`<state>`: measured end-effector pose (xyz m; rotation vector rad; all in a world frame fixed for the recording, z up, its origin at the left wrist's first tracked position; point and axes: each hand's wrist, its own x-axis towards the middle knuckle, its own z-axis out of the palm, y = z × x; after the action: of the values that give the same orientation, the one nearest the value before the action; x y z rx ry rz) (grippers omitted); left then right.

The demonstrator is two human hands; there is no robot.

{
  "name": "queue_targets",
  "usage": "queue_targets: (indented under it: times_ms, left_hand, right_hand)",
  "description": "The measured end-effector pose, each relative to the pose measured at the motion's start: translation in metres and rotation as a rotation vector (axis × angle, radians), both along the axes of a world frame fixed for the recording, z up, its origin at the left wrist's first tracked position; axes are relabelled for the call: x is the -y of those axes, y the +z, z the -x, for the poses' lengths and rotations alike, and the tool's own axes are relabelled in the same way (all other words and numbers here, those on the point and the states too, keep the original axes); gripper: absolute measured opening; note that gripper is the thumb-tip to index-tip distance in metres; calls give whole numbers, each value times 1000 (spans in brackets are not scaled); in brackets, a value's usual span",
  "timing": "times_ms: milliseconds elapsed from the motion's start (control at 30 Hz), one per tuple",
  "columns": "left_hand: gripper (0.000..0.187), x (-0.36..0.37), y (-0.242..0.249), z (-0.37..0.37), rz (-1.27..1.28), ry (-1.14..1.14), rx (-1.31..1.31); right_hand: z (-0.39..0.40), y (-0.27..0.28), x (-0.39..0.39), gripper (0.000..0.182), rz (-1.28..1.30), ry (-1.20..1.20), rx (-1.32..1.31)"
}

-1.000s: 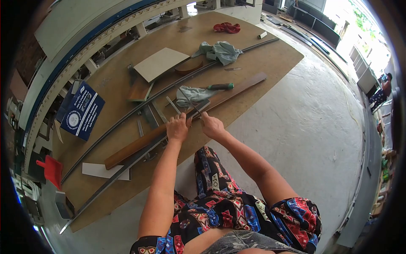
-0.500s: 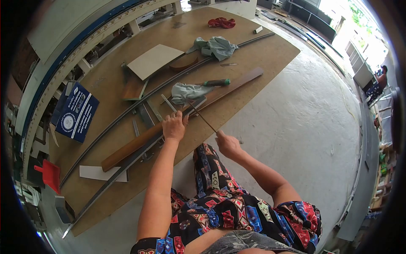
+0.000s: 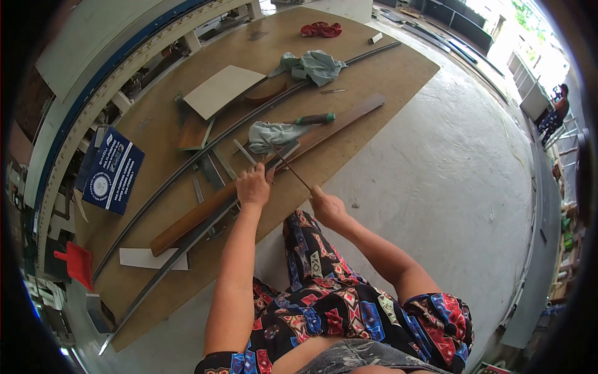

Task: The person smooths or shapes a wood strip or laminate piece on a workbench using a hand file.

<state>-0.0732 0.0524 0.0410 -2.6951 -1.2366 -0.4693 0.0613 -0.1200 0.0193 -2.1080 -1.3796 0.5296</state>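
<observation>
The left hand (image 3: 253, 187) presses flat on the long wooden strip (image 3: 199, 212) to pin it to the worktop (image 3: 374, 68), while at its four o'clock the right hand (image 3: 327, 207), grip clenched, angles a thin file (image 3: 289, 167) onto that strip.

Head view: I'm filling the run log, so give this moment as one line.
left hand: pressing down wooden strip | right hand: gripping thin file, tip on the strip | nearby: grey rag, green-handled tool
</observation>
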Motion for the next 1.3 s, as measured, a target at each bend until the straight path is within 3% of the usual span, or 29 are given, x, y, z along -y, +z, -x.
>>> queue_targets:
  times_ms: [200, 333, 467, 833, 1167, 1300]
  left_hand:
    - [40, -4, -6, 1, -56, -2, 16]
    - [41, -4, -9, 0, -73, 8, -17]
    - [43, -8, -11, 0, -32, 4, -70]
    - [47, -3, -8, -1, -84, -37, -45]
    - [46, -5, -10, 0, -106, -16, -40]
    - [46, -2, -7, -1, -96, -19, -30]
  right_hand:
    - [2, -14, 24, 19, 0, -16, -27]
    - [-2, 7, -32, 23, -56, 36, -24]
    - [-6, -12, -81, 21, -223, 17, 67]
    - [10, -15, 29, 20, -33, -15, -60]
    - [-8, 7, -74, 17, -127, 66, -1]
    - [-2, 5, -56, 19, -142, 25, -34]
